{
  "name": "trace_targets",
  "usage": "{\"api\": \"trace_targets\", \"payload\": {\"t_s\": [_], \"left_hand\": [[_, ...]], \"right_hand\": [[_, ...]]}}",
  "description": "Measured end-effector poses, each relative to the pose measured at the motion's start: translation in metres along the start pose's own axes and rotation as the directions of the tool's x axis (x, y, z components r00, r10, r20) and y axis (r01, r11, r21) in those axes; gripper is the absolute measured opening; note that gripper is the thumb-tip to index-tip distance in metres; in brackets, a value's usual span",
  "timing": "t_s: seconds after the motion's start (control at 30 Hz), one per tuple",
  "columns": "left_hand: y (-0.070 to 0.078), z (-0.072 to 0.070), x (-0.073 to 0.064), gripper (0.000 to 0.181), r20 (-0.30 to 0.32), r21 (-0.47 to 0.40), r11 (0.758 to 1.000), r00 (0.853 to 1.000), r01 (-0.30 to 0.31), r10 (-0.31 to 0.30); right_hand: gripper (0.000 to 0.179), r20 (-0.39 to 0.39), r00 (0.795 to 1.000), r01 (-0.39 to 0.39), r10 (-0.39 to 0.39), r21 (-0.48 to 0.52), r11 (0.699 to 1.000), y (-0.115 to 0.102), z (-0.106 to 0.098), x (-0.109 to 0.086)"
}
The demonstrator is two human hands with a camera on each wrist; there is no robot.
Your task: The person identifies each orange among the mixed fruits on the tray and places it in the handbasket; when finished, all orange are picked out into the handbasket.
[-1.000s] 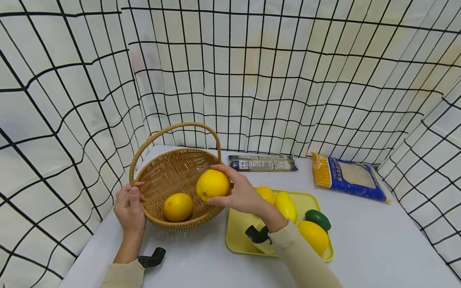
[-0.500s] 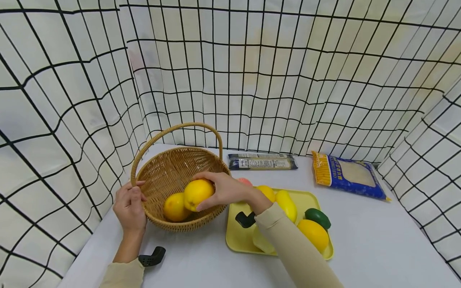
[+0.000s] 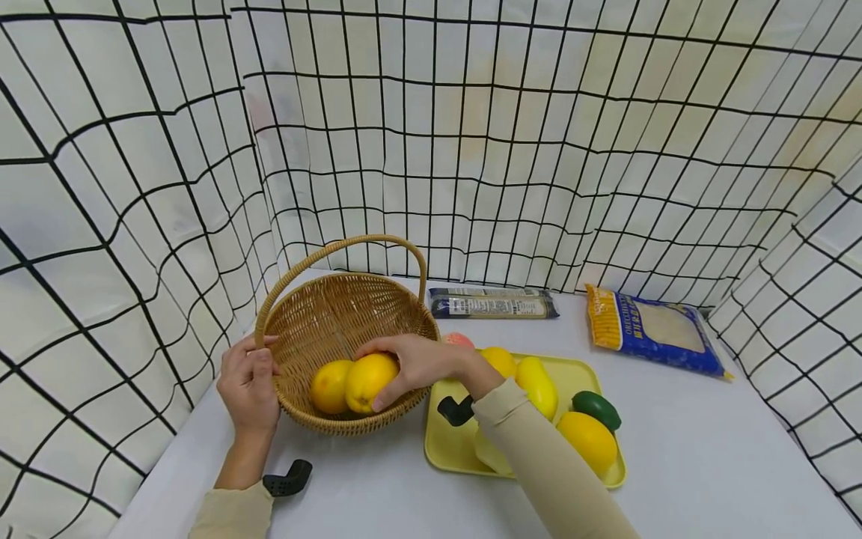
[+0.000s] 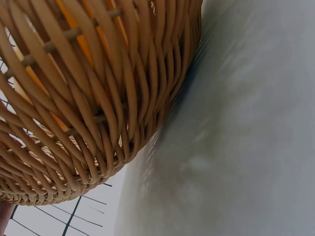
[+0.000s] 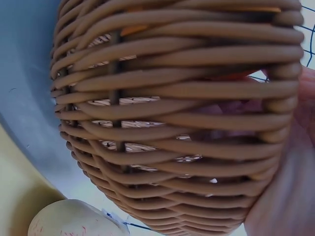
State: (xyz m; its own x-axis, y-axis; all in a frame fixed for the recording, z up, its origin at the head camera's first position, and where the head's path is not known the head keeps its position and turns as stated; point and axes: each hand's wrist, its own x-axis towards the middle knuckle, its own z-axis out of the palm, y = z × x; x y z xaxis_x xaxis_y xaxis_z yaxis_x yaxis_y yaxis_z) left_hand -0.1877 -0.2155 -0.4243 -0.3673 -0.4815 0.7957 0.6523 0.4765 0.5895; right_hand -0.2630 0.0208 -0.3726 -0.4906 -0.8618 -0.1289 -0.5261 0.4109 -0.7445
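A wicker basket (image 3: 337, 314) with an arched handle (image 3: 357, 241) stands on the white table at the left. My left hand (image 3: 248, 382) grips its left rim near the handle's foot. Inside the basket my right hand (image 3: 427, 365) holds a rounded yellow fruit (image 3: 367, 383), thumb in front and fingers behind. Right beside it lies another yellow fruit (image 3: 329, 387), partly hidden by the held one. Woven wall (image 4: 93, 98) fills much of the left wrist view. From the right wrist, the basket's side (image 5: 172, 118) covers most of my hand (image 5: 275, 196) and hides the fruit.
Right of the basket, a yellow tray (image 3: 444, 449) bears a pear-shaped yellow fruit (image 3: 536, 388), a dark green oval one (image 3: 596, 409) and several others. Two slim dark packets (image 3: 494, 305) and a blue-and-yellow bag (image 3: 656, 333) lie behind, before the grid-patterned backdrop.
My right hand has carried the yellow fruit from the basket's right rim leftward and down into it, up to the other fruit. The left hand keeps its grip; the basket shifts slightly right in view.
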Motion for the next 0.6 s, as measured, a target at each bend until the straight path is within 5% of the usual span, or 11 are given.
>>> {"api": "trace_targets", "payload": {"t_s": [0.27,0.6], "left_hand": [[-0.0008,-0.0008,-0.0009,0.045,-0.006,0.013,1.0,1.0,0.008,-0.008],[0.0,-0.0005,0.0006,0.047,0.0,0.017,1.0,1.0,-0.021,0.021]], "right_hand": [[0.078,0.008,1.0,0.007,-0.006,-0.051,0.999,0.0009,0.003,0.0028],[0.071,-0.021,0.997,0.068,-0.068,0.035,0.997,0.0002,0.0014,-0.001]]}}
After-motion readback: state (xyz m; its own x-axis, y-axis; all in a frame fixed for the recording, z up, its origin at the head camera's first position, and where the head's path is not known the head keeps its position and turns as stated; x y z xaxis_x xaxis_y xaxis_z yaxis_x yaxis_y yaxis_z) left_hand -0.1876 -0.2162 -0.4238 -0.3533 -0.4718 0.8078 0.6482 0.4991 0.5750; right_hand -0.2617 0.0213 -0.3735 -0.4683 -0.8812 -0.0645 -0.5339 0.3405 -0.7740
